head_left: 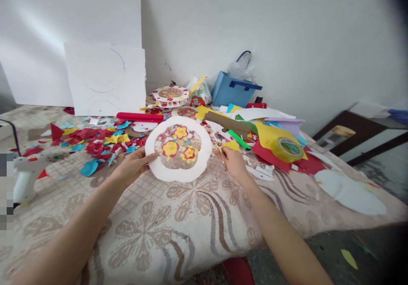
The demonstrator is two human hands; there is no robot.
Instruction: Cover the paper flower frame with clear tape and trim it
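My left hand (135,164) pinches the left rim of a white scalloped paper ring (204,163), tilted up above the table. Clear film seems to span its opening, and three yellow-and-red paper flowers (170,149) sit on it. Just right of the ring, my right hand (234,159) is closed on a slim metal tool (220,151) that points away from me. Whether this is scissors or tweezers I cannot make out. The tool and the ring look slightly apart.
Coloured paper scraps (98,146) cover the left, near a white glue gun (25,176). Behind stand a decorated paper lantern (170,93) and a blue box (226,91). To the right lie a tape roll (288,149), a green marker-like stick (239,139) and a white oval (350,191).
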